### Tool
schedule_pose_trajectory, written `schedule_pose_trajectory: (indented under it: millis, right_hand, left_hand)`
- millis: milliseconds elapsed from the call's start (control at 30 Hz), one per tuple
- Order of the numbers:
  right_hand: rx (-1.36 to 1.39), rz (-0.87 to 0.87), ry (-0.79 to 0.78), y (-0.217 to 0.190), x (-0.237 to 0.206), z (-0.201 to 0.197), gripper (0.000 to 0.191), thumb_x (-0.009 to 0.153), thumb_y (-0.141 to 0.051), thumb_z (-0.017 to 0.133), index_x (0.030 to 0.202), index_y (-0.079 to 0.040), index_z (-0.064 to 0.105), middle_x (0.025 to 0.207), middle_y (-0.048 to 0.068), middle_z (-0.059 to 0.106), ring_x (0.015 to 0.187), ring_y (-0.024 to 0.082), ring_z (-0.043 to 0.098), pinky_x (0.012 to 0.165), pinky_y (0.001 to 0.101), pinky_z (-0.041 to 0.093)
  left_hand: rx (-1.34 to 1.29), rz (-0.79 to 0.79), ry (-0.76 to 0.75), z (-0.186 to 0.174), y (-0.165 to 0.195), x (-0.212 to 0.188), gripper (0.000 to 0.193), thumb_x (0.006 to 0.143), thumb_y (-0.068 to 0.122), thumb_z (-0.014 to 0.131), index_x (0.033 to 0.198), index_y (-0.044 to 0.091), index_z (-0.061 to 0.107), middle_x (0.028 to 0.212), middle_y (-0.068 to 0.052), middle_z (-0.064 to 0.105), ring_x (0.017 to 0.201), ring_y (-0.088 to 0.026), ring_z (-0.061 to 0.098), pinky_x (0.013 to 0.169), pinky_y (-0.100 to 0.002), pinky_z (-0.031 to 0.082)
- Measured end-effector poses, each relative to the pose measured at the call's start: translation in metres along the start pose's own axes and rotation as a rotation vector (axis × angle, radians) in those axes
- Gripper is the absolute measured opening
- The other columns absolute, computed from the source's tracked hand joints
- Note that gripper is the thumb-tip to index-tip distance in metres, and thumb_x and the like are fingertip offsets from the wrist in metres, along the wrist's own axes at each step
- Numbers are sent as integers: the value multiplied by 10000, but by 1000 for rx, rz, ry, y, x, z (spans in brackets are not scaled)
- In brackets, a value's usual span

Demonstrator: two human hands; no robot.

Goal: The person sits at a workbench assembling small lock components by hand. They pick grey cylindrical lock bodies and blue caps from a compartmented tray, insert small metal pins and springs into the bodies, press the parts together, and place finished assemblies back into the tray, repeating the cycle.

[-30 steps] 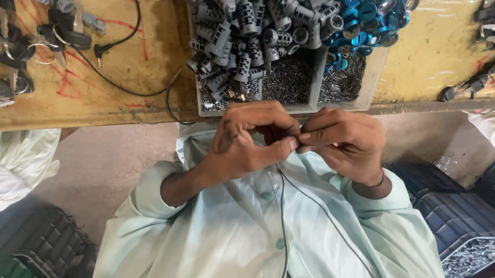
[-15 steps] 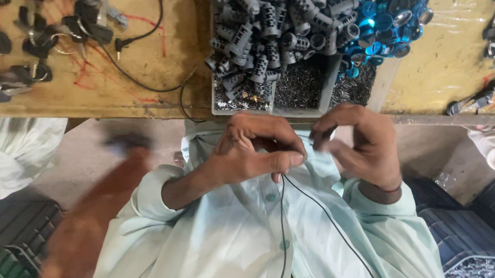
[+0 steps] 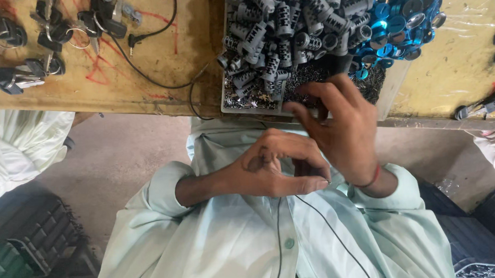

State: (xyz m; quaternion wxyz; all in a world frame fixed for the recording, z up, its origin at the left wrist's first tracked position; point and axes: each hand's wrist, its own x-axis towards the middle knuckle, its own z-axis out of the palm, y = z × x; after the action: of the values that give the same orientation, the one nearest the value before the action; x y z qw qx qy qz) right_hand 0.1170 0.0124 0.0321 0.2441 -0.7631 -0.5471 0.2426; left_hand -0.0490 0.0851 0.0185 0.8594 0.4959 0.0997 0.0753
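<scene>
My left hand [image 3: 271, 169] is curled in front of my chest, thumb and fingers pinched on a small part that is mostly hidden. My right hand [image 3: 343, 128] reaches forward with fingers spread, its fingertips over the near edge of a grey tray [image 3: 226, 103] on the bench. The tray holds a heap of grey ribbed cylinders [image 3: 286, 24], shiny blue caps [image 3: 399, 18] and a layer of tiny metal pins [image 3: 245, 97]. A thin black wire [image 3: 331, 236] runs down my shirt from below the left hand.
Several keys on rings [image 3: 22, 49] and a black cable [image 3: 148, 76] lie on the yellow wooden bench [image 3: 458, 71]. A person's pale garment [image 3: 11, 146] shows at left. Dark plastic crates stand at lower left [image 3: 21, 241] and lower right [image 3: 467, 240].
My right hand has left the left hand and moved forward to the tray, fingers spreading. The left hand stays pinched at my chest. The blurred arm at left is gone.
</scene>
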Motion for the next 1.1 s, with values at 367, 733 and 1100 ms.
schedule_pose_trajectory:
  millis: [367,733,1100]
  right_hand:
    - [241,50,35,-1,-2,1,205,988,-53,825,1061,-37,633,1085,88,657,737,150,667,640,256,551]
    - [137,6,75,1,0,25,296,935,-27,876,1091,-13,625,998,107,619,795,196,658,691,317,529]
    - [779,68,-48,26,-32,-8,355,850,116,693,1175,12,594,1151,150,619,1043,226,661,867,314,561]
  left_hand:
    - [149,179,88,-9,-2,-4,94,979,135,760,979,56,710,926,-33,742,860,-147,735,811,-289,580]
    - [134,107,66,-7,5,-7,104,950,138,755,1002,55,721,899,-32,715,838,-136,714,772,-291,567]
    - [-272,-21,212,-19,-11,-1,139,978,115,745,1046,-2,714,993,-62,722,940,-113,690,861,-291,577]
